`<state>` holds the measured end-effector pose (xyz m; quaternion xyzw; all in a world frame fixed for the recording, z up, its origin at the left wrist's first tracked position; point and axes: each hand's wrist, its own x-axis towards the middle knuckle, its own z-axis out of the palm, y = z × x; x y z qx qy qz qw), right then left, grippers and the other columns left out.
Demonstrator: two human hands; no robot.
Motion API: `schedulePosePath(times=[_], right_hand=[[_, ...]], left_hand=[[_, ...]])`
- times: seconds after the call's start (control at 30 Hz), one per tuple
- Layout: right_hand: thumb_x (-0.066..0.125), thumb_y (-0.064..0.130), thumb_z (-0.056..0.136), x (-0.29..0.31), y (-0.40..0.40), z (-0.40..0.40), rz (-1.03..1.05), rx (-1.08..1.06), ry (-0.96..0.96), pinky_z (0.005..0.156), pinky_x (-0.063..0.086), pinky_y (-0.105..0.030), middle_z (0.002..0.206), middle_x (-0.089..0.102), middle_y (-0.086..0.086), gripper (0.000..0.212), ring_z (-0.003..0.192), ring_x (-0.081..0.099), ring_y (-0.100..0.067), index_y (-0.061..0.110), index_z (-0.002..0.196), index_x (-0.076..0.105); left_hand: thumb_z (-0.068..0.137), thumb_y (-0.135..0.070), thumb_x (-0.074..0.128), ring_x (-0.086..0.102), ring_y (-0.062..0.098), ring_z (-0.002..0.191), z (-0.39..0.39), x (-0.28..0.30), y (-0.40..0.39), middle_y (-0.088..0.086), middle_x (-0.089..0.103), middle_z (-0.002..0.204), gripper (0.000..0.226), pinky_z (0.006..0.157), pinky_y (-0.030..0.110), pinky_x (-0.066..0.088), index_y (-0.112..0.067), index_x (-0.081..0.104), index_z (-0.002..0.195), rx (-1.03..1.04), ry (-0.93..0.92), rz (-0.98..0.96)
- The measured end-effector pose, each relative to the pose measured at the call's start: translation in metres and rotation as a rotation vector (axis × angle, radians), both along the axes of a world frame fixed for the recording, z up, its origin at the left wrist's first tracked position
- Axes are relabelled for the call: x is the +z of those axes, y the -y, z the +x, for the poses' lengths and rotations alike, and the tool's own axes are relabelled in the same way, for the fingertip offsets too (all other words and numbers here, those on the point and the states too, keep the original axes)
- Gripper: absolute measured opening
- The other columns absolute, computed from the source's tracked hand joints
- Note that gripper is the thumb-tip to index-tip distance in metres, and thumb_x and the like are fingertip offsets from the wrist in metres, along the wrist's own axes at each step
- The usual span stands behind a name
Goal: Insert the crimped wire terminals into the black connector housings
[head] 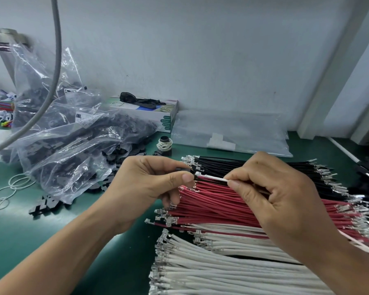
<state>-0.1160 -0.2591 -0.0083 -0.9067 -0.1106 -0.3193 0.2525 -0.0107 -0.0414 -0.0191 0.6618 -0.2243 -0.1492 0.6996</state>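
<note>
My left hand (149, 184) pinches a small black connector housing (191, 171) between thumb and forefinger, mostly hidden by the fingers. My right hand (273, 192) pinches a white wire (211, 178) with a crimped terminal at its left end, the terminal tip touching the housing. A black wire runs just under it into the housing. Below the hands lie rows of black wires (222, 165), red wires (211, 203) and white wires (222, 267), all with metal terminals at their ends.
Clear plastic bags of black housings (73, 143) pile up at the left, with loose housings (45, 206) spilled on the green mat (51, 241). A box (158, 111), a rubber-band spool (164, 143), a flat bag (232, 133) and a hanging grey cable (55, 60) stand behind.
</note>
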Motion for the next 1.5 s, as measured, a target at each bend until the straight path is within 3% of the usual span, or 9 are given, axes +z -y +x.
schedulePosePath(times=[0.23,0.57,0.77,1.0,1.13,1.27,1.5], right_hand=[[0.060,0.033,0.095,-0.003,-0.007,0.001,-0.119,-0.060,0.052,0.054,0.051,-0.033,0.086,0.057,0.015,0.015,0.068,0.057,-0.007,0.027,0.091,0.073],[0.056,0.031,0.098,-0.011,-0.013,0.002,-0.088,-0.075,0.048,0.055,0.049,-0.031,0.087,0.054,0.015,0.014,0.069,0.054,-0.008,0.027,0.090,0.067],[0.061,0.017,0.098,-0.013,-0.020,0.002,-0.312,-0.133,0.200,0.046,0.047,-0.031,0.086,0.056,0.005,0.012,0.059,0.052,-0.013,0.015,0.089,0.068],[0.055,0.031,0.099,-0.017,-0.019,0.004,-0.064,-0.065,0.141,0.052,0.046,-0.025,0.087,0.055,0.012,0.019,0.065,0.051,-0.003,0.022,0.090,0.069],[0.058,0.032,0.096,-0.014,-0.018,0.006,-0.040,-0.081,0.170,0.050,0.044,-0.024,0.083,0.055,0.013,0.018,0.063,0.049,-0.003,0.023,0.086,0.070],[0.057,0.033,0.096,-0.015,-0.018,0.008,-0.047,-0.084,0.197,0.050,0.044,-0.025,0.082,0.056,0.012,0.020,0.062,0.051,-0.005,0.023,0.084,0.071],[0.054,0.033,0.099,-0.019,-0.019,0.010,-0.093,-0.113,0.246,0.055,0.038,-0.016,0.083,0.055,0.011,0.025,0.064,0.049,-0.003,0.022,0.084,0.070]], left_hand=[[0.063,-0.021,0.087,0.062,0.020,0.050,-0.001,-0.003,0.002,0.016,0.072,0.066,0.032,0.047,0.025,0.051,-0.005,0.082,0.091,-0.034,-0.002,0.001],[0.067,-0.023,0.086,0.065,0.021,0.052,-0.003,-0.001,0.000,0.020,0.071,0.064,0.028,0.052,0.026,0.055,-0.012,0.083,0.092,-0.029,0.108,0.037],[0.072,-0.027,0.084,0.061,0.017,0.046,-0.011,-0.004,0.003,0.013,0.071,0.059,0.019,0.044,0.024,0.050,-0.021,0.084,0.090,-0.052,0.165,0.134],[0.072,-0.034,0.091,0.061,0.020,0.048,-0.010,-0.008,0.003,0.016,0.069,0.058,0.026,0.046,0.026,0.049,-0.019,0.083,0.092,0.000,0.162,0.076],[0.061,-0.047,0.091,0.062,0.020,0.047,-0.008,-0.007,0.004,0.017,0.069,0.057,0.044,0.046,0.025,0.048,-0.020,0.083,0.095,0.006,0.151,0.055],[0.062,-0.051,0.091,0.062,0.020,0.046,-0.005,-0.008,0.002,0.016,0.069,0.057,0.044,0.048,0.029,0.049,-0.024,0.084,0.096,-0.015,0.181,0.078],[0.060,-0.052,0.090,0.066,0.017,0.045,-0.008,-0.004,0.001,0.011,0.073,0.059,0.038,0.049,0.018,0.052,-0.028,0.085,0.089,-0.048,0.210,0.086]])
